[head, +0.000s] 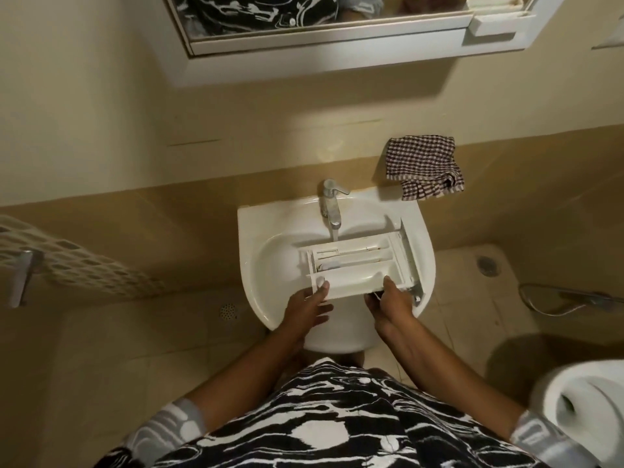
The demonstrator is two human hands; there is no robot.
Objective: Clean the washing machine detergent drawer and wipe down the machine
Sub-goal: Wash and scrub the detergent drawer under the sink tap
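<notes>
The white detergent drawer (358, 261) lies across the white sink basin (266, 261), its front panel to the right, compartments facing up. Water runs from the chrome tap (331, 207) onto the drawer's far side. My left hand (309, 307) holds the drawer's near left corner, thumb on top of the wall. My right hand (388, 300) grips the near right edge, thumb over the rim, and a thin dark object shows under its fingers. A checked cloth (423, 167) lies on the ledge behind the sink, to the right.
A mirror cabinet (337, 52) hangs on the wall above. A toilet (580, 407) stands at the lower right, a spray hose (570, 298) on the floor beyond it. A perforated basket (77, 261) sits at the left. Floor drains (228, 311) flank the sink.
</notes>
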